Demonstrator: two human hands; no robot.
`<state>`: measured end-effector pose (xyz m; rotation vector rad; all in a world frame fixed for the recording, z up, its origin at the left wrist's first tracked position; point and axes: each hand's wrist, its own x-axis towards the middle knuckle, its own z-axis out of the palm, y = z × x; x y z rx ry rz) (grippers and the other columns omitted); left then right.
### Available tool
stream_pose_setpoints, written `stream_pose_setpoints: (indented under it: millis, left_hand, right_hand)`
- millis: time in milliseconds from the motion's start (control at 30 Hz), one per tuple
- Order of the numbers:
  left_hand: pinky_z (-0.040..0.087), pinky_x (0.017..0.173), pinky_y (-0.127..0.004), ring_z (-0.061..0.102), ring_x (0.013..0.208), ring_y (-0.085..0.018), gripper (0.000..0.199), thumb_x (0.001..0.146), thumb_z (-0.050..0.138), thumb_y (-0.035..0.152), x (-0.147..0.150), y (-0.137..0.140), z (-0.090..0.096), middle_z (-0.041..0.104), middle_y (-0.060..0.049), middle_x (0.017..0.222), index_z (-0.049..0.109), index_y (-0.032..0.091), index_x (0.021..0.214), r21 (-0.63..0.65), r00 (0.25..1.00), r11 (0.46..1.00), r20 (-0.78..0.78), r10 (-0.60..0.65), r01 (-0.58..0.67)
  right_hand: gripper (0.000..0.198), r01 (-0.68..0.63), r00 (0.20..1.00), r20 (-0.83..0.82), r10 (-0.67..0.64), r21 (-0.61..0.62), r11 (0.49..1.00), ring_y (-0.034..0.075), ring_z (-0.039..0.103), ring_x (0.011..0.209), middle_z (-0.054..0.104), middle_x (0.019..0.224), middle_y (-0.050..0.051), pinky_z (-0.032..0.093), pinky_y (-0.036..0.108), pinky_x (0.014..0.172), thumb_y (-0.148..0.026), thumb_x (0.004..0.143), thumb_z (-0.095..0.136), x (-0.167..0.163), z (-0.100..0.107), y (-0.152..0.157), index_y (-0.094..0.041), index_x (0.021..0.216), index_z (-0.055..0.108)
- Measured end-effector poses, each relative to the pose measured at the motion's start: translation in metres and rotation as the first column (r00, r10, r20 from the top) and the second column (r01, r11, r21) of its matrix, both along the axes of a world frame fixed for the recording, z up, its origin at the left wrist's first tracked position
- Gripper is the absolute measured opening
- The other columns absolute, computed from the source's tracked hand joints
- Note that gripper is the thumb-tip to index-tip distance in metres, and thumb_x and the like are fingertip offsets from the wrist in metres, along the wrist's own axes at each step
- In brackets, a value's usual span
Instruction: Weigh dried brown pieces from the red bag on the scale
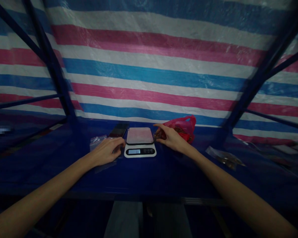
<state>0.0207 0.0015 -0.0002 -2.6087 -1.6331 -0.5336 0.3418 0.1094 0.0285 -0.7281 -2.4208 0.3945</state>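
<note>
A white kitchen scale (140, 151) with a pale square platform (139, 135) and a lit display sits on the blue table. My left hand (108, 150) rests at its left side, over clear plastic bags (96, 141); the fingers are bent, with a gap between thumb and forefinger. Right of the platform is my right hand (172, 137), thumb and forefinger spread. Small dark brown pieces (159, 134) show between them; whether any are held is unclear. Behind that hand lies a red plastic bag (188, 124) with brown contents, partly covered by the hand.
A dark flat object (119, 129) lies behind my left hand. On the right is a clear bag (225, 158) with brownish contents. The blue table (144, 178) ends at a front edge above my legs. Blue metal posts (61, 89) and a striped sheet (149, 71) stand behind.
</note>
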Motion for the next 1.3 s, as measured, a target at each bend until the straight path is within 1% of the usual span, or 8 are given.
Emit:
stream_pose_setpoints:
  millis: [167, 367, 533, 667, 767, 833, 1100, 1300]
  left_hand:
    - [0.041, 0.071, -0.031, 0.064, 0.079, -0.020, 0.023, 0.083, 0.046, 0.013, -0.002, 0.001, 0.000, 0.066, -0.002, 0.087, 0.061, 0.021, 0.099, -0.001, 0.999, 0.999, 0.000, 0.036, -0.036]
    - [0.040, 0.068, -0.030, 0.063, 0.076, -0.019, 0.022, 0.085, 0.047, 0.014, 0.000, 0.000, 0.001, 0.065, -0.003, 0.088, 0.059, 0.021, 0.101, 0.001, 0.998, 0.999, -0.018, 0.052, -0.052]
    - [0.039, 0.067, -0.030, 0.063, 0.076, -0.019, 0.025, 0.083, 0.049, 0.015, -0.007, 0.007, 0.005, 0.066, -0.002, 0.087, 0.060, 0.021, 0.104, -0.075, 0.999, 0.997, -0.002, 0.037, -0.037]
    - [0.040, 0.064, -0.028, 0.060, 0.071, -0.016, 0.020, 0.082, 0.050, 0.015, -0.018, 0.029, 0.017, 0.064, 0.000, 0.081, 0.062, 0.020, 0.098, -0.211, 0.998, 0.977, 0.057, -0.029, 0.040]
    - [0.040, 0.064, -0.026, 0.058, 0.068, -0.014, 0.015, 0.082, 0.049, 0.013, -0.021, 0.044, 0.024, 0.063, 0.000, 0.080, 0.061, 0.018, 0.089, -0.281, 0.990, 0.950, 0.082, -0.114, 0.133]
    - [0.040, 0.064, -0.026, 0.057, 0.068, -0.014, 0.012, 0.083, 0.049, 0.014, -0.020, 0.049, 0.025, 0.063, 0.000, 0.080, 0.060, 0.018, 0.087, -0.294, 0.988, 0.944, 0.091, -0.128, 0.150]
    - [0.041, 0.070, -0.029, 0.060, 0.077, -0.015, 0.015, 0.091, 0.047, 0.017, -0.016, 0.036, 0.004, 0.065, -0.001, 0.089, 0.061, 0.020, 0.095, -0.162, 0.995, 0.982, 0.046, -0.091, 0.097]
    - [0.040, 0.069, -0.030, 0.058, 0.076, -0.016, 0.011, 0.090, 0.048, 0.015, -0.009, 0.031, 0.000, 0.062, -0.001, 0.084, 0.058, 0.019, 0.090, -0.126, 0.998, 0.990, 0.045, -0.054, 0.059]
  right_hand:
    - [0.060, -0.047, 0.988, -0.147, 0.044, -0.020, 0.999, 0.022, 0.070, 0.099, 0.072, 0.107, 0.008, 0.053, 0.039, 0.093, -0.015, 0.086, 0.068, -0.030, 0.017, 0.001, -0.021, 0.141, 0.047]
    - [0.069, -0.097, 0.993, -0.074, 0.091, -0.089, 0.991, 0.026, 0.068, 0.104, 0.071, 0.112, 0.011, 0.053, 0.043, 0.094, -0.023, 0.083, 0.074, -0.053, 0.009, 0.008, -0.018, 0.145, 0.043]
    - [0.058, 0.039, 0.985, -0.169, -0.019, 0.117, 0.992, 0.028, 0.066, 0.109, 0.068, 0.123, 0.013, 0.053, 0.044, 0.095, -0.031, 0.090, 0.067, -0.013, 0.032, 0.004, -0.022, 0.145, 0.047]
    - [0.024, 0.311, 0.921, -0.304, -0.244, 0.193, 0.931, 0.025, 0.070, 0.087, 0.074, 0.097, 0.008, 0.056, 0.040, 0.080, -0.026, 0.090, 0.058, 0.040, 0.050, 0.023, -0.022, 0.111, 0.069]
    - [0.017, 0.398, 0.909, -0.193, -0.369, 0.139, 0.907, 0.023, 0.067, 0.066, 0.072, 0.074, 0.006, 0.053, 0.037, 0.064, -0.024, 0.086, 0.055, 0.073, 0.038, 0.044, -0.022, 0.079, 0.070]
    - [0.019, 0.391, 0.920, -0.049, -0.388, 0.120, 0.913, 0.022, 0.066, 0.060, 0.070, 0.069, 0.005, 0.051, 0.036, 0.059, -0.023, 0.084, 0.055, 0.086, 0.021, 0.056, -0.021, 0.072, 0.069]
    - [0.039, 0.187, 0.958, 0.213, -0.191, 0.040, 0.982, 0.031, 0.069, 0.114, 0.070, 0.128, 0.015, 0.056, 0.047, 0.100, -0.033, 0.090, 0.060, 0.102, -0.025, 0.080, -0.021, 0.126, 0.070]
    - [0.029, 0.210, 0.941, 0.245, -0.232, 0.113, 0.971, 0.031, 0.069, 0.106, 0.072, 0.117, 0.013, 0.057, 0.049, 0.095, -0.028, 0.093, 0.055, 0.104, -0.025, 0.075, -0.022, 0.116, 0.072]
